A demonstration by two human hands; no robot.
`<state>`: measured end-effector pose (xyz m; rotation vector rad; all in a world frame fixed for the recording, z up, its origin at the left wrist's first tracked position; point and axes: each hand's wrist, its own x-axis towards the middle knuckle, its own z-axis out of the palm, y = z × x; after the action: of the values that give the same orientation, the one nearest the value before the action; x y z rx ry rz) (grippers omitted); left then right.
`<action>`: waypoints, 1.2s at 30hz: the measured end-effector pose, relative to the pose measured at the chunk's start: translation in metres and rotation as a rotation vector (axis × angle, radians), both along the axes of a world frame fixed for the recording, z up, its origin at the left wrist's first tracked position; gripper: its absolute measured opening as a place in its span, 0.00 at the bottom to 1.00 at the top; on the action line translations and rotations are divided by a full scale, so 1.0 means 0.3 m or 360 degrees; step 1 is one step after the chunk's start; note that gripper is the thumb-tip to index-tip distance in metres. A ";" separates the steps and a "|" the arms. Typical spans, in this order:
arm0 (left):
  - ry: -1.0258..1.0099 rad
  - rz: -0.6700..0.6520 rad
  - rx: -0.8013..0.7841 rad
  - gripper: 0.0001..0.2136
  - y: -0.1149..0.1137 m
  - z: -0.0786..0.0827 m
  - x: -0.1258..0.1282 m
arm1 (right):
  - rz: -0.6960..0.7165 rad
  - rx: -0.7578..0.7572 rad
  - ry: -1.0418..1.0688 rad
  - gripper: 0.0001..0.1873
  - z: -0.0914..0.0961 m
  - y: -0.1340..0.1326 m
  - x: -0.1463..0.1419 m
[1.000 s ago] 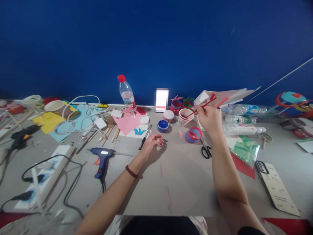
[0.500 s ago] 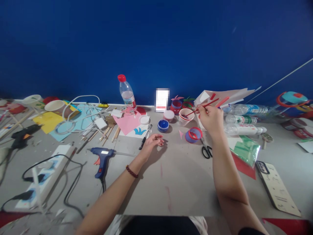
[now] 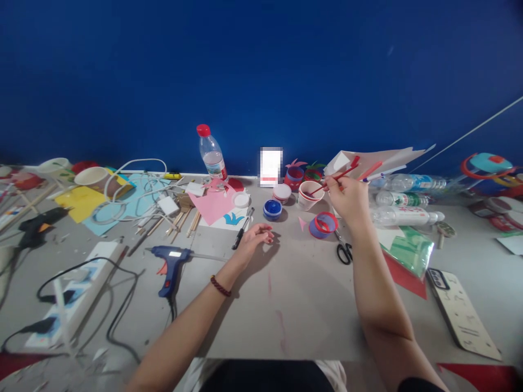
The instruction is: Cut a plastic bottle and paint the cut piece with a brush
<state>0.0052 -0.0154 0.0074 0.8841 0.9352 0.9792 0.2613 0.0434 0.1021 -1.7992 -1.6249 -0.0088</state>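
Note:
My right hand [image 3: 348,197] grips a red-handled paintbrush [image 3: 335,177], its tip down inside a white paper cup [image 3: 309,200] with a red rim. My left hand [image 3: 257,238] rests on the table beside a black pen [image 3: 242,231], fingers loosely curled and apart, holding nothing. Between the hands stand an uncapped jar of blue paint [image 3: 272,210] and a small purple ring-shaped cup [image 3: 321,227] with a red rim. A closed-looking pinkish-white jar [image 3: 281,193] sits just behind the blue paint.
To the left lie a blue glue gun [image 3: 174,267] and a white power strip [image 3: 81,296] with cables. A water bottle [image 3: 212,155] stands at the back. Right of my hand are plastic bottles [image 3: 408,215], scissors [image 3: 344,252] and a phone [image 3: 463,313].
My right hand has shifted slightly left, and the paintbrush has turned a little in the cup. My left hand stays in place.

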 end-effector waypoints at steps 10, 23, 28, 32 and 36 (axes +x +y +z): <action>-0.0003 -0.0005 -0.0024 0.14 0.002 0.001 0.002 | -0.0089 0.0014 -0.0005 0.20 0.017 -0.007 0.007; 0.0028 -0.0021 0.0041 0.14 0.000 -0.012 0.000 | -0.0055 0.0041 0.0020 0.20 0.013 -0.015 0.016; 0.0041 -0.0035 0.0054 0.13 -0.002 -0.011 0.000 | 0.0004 0.0096 0.0069 0.21 -0.008 -0.004 0.017; 0.0036 -0.0029 0.0053 0.13 -0.004 -0.002 -0.001 | -0.0060 -0.0007 0.0003 0.19 -0.010 0.004 0.007; 0.0027 -0.0027 0.0034 0.13 -0.005 0.003 -0.001 | -0.0075 0.0005 0.0004 0.18 0.000 0.001 0.005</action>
<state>0.0049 -0.0169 0.0082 0.9180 0.9316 0.9699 0.2626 0.0438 0.1021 -1.8341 -1.5796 -0.0303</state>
